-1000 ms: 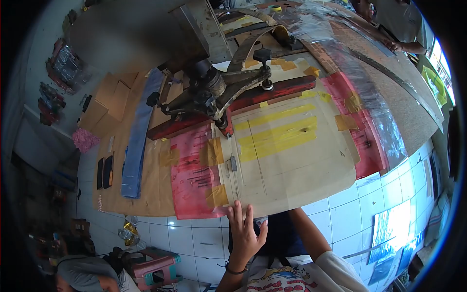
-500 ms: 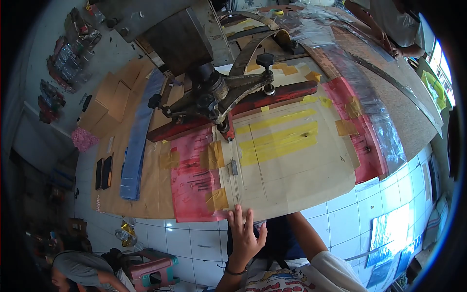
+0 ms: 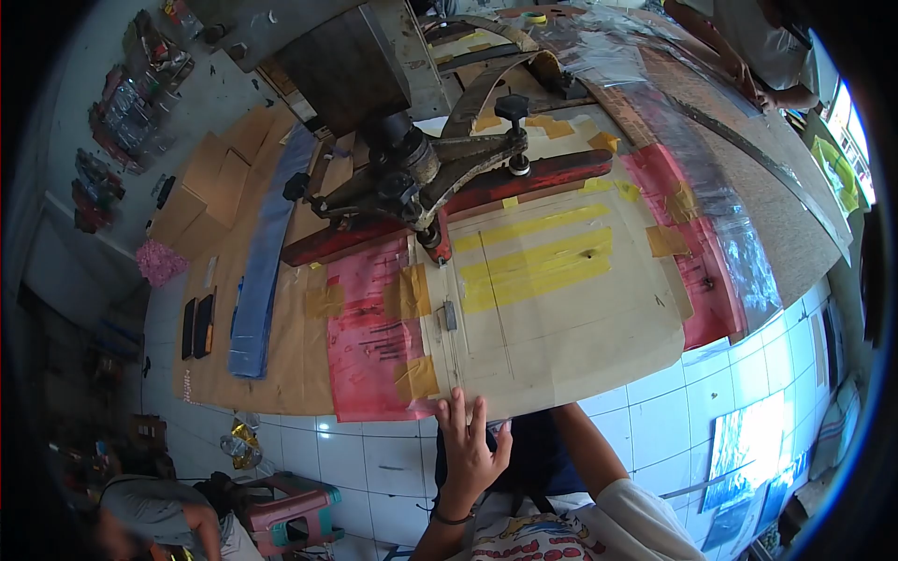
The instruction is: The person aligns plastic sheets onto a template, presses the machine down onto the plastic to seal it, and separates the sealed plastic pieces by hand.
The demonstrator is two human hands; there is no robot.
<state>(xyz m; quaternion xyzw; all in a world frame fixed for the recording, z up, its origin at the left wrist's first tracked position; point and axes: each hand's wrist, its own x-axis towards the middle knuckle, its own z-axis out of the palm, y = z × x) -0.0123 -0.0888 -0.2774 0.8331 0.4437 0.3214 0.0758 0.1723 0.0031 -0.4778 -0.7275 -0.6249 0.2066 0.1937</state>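
My left hand (image 3: 470, 446) lies with its fingers spread and their tips on the near edge of a cream sheet (image 3: 599, 327). Two yellow tape bands (image 3: 538, 266) cross that sheet, and brown tape patches (image 3: 408, 291) sit along its side. A small grey block (image 3: 450, 316) rests on it above my fingertips. Red film (image 3: 374, 337) borders the sheet on the left. Over the far part stands a press head (image 3: 407, 173) with a long red bar (image 3: 552, 179). My right forearm (image 3: 589, 453) runs under the table edge, and that hand is hidden.
Blue plastic strips (image 3: 267, 271) and two dark flat objects (image 3: 196, 327) lie at left, near a cardboard box (image 3: 210, 182). A person (image 3: 758, 56) works at upper right; another person (image 3: 154, 514) is at lower left beside a stool (image 3: 295, 514). A curved metal strip (image 3: 758, 159) crosses the right side.
The camera view has shifted slightly. My left hand stays at the sheet's edge. The person at lower left has shifted a little, with more of an arm showing.
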